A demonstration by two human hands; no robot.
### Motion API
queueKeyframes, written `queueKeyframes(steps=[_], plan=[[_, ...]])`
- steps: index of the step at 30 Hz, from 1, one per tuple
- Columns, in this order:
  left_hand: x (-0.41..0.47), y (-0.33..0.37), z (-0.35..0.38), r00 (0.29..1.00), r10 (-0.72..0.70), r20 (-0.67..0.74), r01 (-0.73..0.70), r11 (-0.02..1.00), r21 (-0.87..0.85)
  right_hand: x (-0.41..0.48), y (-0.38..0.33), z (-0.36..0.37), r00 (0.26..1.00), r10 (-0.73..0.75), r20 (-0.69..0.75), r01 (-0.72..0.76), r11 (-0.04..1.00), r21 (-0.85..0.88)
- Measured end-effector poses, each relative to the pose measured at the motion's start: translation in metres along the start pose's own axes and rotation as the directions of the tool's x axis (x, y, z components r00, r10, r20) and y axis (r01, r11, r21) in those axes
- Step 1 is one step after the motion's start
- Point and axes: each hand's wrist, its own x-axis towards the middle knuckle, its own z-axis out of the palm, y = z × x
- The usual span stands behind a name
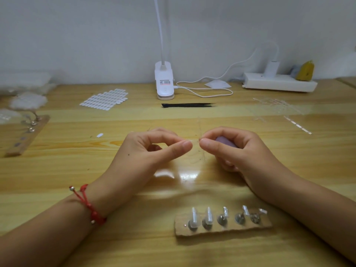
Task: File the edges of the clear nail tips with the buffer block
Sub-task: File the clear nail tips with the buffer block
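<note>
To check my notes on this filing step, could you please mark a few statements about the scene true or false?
The right hand grips a purple buffer block. True.
The left hand holds the black tweezers. False: it pinches what seems a clear nail tip; they lie by the clip lamp.
A red bracelet circles the left wrist. True.
The white power strip sits far left. False: it sits far right, by the wall.

Buffer block (pixel 225 141) mostly inside curled R hand (pixel 246 153); clear nail tip (pixel 194 141) in L hand (pixel 150 149) pinch barely discernible
</note>
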Motion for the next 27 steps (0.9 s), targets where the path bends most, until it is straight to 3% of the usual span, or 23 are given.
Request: queueKeyframes(steps=[4,13,16,20,22,27], plan=[[0.000,-0.001,-0.001,0.999,-0.003,0.041,0.004,1.000,-0.012,0.002,0.003,-0.004,0.998,0.053,0.031,-0.053,0.999,0.001],[-0.001,0.003,0.002,0.998,0.003,0.057,-0.005,0.999,0.043,0.003,-0.002,-0.014,0.950,0.141,0.277,-0.136,0.990,-0.038],[-0.001,0.003,0.002,0.999,0.001,0.049,-0.002,1.000,0.028,0.003,-0.001,-0.012,0.964,0.139,0.227,-0.139,0.990,-0.018],[-0.001,0.001,0.003,1.000,0.003,0.023,-0.003,1.000,-0.010,0.003,0.001,-0.007,0.992,0.116,0.052,-0.117,0.993,0.006],[-0.002,0.001,0.003,0.999,0.031,-0.015,-0.031,0.999,-0.021,0.003,0.000,-0.005,0.994,0.106,-0.012,-0.106,0.994,-0.025],[-0.003,0.002,0.002,0.980,0.095,-0.176,-0.106,0.993,-0.055,-0.001,-0.004,-0.002,0.999,0.048,-0.004,-0.047,0.966,-0.253]])
